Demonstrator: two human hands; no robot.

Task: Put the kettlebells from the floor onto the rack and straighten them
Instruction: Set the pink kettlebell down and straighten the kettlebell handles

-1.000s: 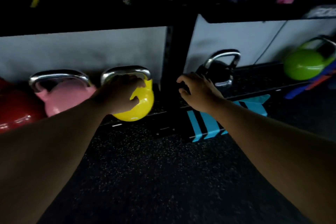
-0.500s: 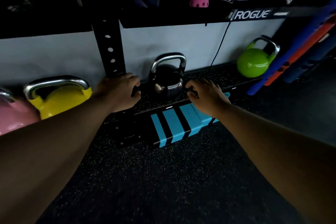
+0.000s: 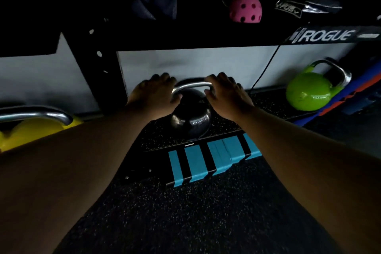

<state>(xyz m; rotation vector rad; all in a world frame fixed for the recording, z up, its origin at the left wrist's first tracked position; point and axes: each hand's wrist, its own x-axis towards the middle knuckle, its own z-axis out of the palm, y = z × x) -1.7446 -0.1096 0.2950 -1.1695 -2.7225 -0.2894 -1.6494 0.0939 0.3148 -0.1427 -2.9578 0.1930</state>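
Note:
A black kettlebell (image 3: 190, 118) with a steel handle stands upright on the rack's bottom shelf (image 3: 266, 105), in the middle of the view. My left hand (image 3: 154, 95) grips the left end of its handle and my right hand (image 3: 226, 97) grips the right end. A yellow kettlebell (image 3: 31, 130) stands on the shelf at the far left, partly behind my left forearm. A green kettlebell (image 3: 309, 90) sits at the far right of the shelf, tilted with its handle leaning right.
A black rack upright (image 3: 105, 76) rises just left of my left hand. The upper shelf (image 3: 206, 35) overhangs the kettlebells and holds a pink holed ball (image 3: 245, 8) and cloth. Blue tape strips (image 3: 206, 161) mark the shelf's front edge. Blue and orange bars (image 3: 350, 97) lean at the right.
My left hand left the yellow kettlebell and both hands went from the black kettlebell's sides up onto its handle. The view shifted right and closer.

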